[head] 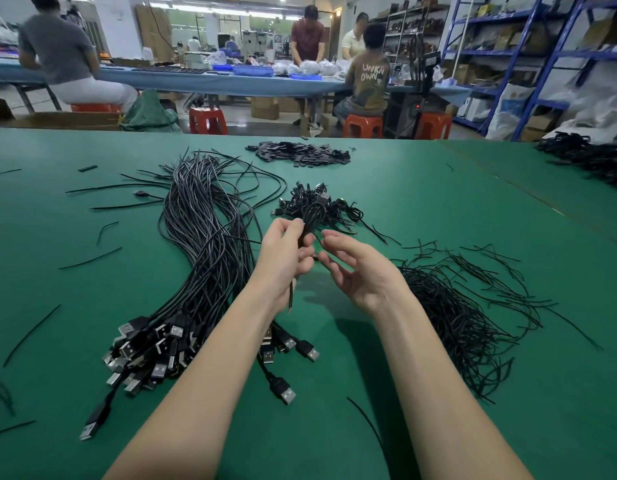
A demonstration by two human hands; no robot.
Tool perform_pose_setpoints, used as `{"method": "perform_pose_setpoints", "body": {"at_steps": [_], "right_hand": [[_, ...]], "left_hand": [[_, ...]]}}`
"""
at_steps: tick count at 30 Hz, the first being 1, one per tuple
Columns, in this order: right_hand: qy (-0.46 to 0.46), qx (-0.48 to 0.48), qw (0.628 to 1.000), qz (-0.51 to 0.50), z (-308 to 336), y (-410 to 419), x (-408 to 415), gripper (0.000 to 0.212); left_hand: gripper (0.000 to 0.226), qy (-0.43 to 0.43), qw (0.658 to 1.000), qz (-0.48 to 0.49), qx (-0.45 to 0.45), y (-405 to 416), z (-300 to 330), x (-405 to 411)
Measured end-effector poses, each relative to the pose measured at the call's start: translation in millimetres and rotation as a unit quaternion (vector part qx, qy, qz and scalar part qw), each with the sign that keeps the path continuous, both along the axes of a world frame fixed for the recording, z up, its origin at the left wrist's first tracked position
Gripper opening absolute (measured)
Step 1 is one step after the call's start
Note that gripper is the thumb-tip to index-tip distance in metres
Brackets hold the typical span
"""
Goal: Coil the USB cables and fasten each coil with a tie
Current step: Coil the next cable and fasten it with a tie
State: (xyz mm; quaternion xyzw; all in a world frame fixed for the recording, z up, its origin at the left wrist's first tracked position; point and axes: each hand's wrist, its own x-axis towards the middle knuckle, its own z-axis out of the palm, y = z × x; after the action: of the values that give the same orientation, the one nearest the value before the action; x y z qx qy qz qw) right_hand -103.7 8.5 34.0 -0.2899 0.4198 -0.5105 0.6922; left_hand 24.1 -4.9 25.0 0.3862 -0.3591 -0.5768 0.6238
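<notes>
USB cables [210, 244] are everywhere on this green tabletop [421, 202]. The big uncoiled bundle runs away from the person in one long sweep on their left side, plugs fanned out at the near end, bare tails at the far end. Right of that, a loose heap of thin black ties [466, 306] sits just beside the right forearm. Straight ahead, a bit past the hands, is the smaller pile of finished coils [317, 206], and further back a flat heap of small black pieces [300, 154] I can't identify from here.

Now the small stuff: the left hand [286, 258] is pinching a freshly wound coil [312, 216], which stands roughly upright above the fingers, loops pointing away toward the finished pile, with a cable tail hanging below the wrist. The right hand [355, 268] is loosely spread, fingers relaxed, fingertips just beside the left hand's. I think there's a tie already around the coil's waist, but it's all black on black, so can't say for sure.

My guess is the coil either gets its tie twisted or gets tossed forward. The finished pile lies dead ahead along the coil's axis, and the left hand is the one holding it, so it's a short flick forward.
</notes>
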Motion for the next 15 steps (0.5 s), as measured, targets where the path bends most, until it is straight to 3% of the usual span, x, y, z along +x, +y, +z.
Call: {"method": "perform_pose_setpoints", "body": {"at_steps": [2, 5, 8, 12, 15], "right_hand": [[-0.012, -0.009, 1.0, 0.026, 1.5, -1.2, -2.7, 0.01], [0.081, -0.055, 0.993, 0.062, -0.3, -0.2, -1.6, 0.014], [0.092, -0.064, 0.993, 0.037, -2.3, -2.0, 0.5, 0.013], [-0.03, 0.055, 0.997, 0.037, -3.4, -5.6, -2.3, 0.01], [-0.145, 0.112, 0.981, 0.066, -6.8, -3.7, -11.1, 0.038]], "left_hand": [[0.023, -0.021, 1.0, 0.012, 0.002, 1.1, -2.0, -2.1], [0.023, -0.061, 0.998, 0.029, -0.001, 2.2, -4.7, -2.2], [0.023, -0.061, 0.998, 0.026, -0.011, 3.3, -2.7, -1.7], [0.022, -0.036, 0.999, -0.006, -0.008, 6.7, 2.0, -4.5], [0.023, -0.024, 0.997, -0.072, -0.008, 10.7, 4.3, -2.8]]}}
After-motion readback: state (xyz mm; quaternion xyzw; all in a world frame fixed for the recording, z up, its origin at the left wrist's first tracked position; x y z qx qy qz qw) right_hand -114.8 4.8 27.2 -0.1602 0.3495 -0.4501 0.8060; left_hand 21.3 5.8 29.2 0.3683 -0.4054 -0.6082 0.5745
